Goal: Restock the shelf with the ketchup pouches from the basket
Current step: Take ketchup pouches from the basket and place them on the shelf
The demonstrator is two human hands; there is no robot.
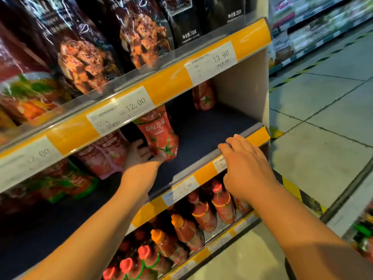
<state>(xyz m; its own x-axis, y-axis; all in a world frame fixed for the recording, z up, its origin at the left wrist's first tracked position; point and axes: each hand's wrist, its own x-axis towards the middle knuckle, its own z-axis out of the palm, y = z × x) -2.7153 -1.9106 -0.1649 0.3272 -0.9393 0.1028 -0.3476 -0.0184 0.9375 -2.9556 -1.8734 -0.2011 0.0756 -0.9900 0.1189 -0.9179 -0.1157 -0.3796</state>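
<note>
Forearms: both reached in from the bottom edge, left deeper.
Shelf (212, 126): dark deck mostly bare to the right of the held pouch.
Ketchup pouch (159, 134): stood upright, long axis vertical, slightly tilted, base on the deck.
Left hand (141, 154): fingers curled round the pouch's lower left, nearer hand.
Right hand (242, 164): fingers lay flat on the shelf lip, holding nothing.
Basket: out of view.

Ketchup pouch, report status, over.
Left hand grips ketchup pouch upright on middle shelf. Right hand rests on shelf edge, holding nothing. Shelf space right of pouch free.
</note>
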